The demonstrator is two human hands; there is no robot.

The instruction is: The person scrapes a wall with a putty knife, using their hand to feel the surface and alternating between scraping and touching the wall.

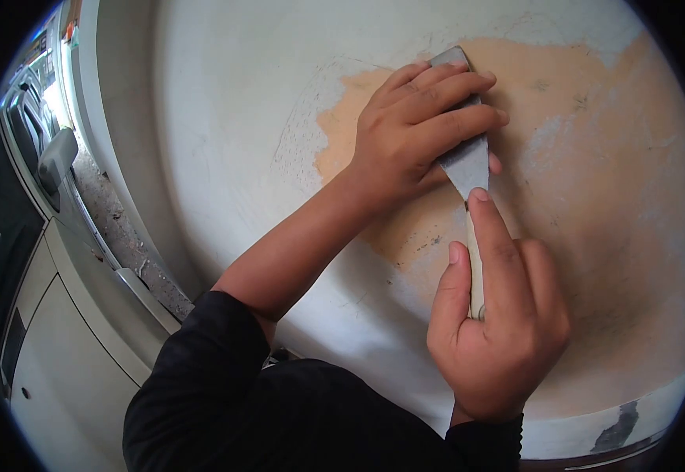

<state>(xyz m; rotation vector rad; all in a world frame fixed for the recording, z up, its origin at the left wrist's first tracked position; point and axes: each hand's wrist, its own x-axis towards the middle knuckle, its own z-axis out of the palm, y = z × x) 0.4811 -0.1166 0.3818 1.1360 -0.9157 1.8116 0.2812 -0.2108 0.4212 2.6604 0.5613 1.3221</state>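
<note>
A putty knife (475,167) with a flared grey metal blade and a pale handle lies at an angle in front of the panel. My right hand (508,322) is closed round its handle, with the index finger stretched along toward the blade. Across the metal lie the fingers of my left hand (405,130), and a thumb tip shows at the blade's lower right edge. More grey metal (449,57) sticks out above those fingers; whether it is the same blade or a separate piece is hidden. Behind both hands is a tan, sanded-looking patch (563,86) on the panel.
The pale, curved vehicle panel (232,102) fills most of the view, with scratches and pits around the patch. A dark bare spot (618,425) marks its lower right edge. At left stands another light-coloured vehicle (67,370) with a side mirror (58,160), across a narrow strip of ground.
</note>
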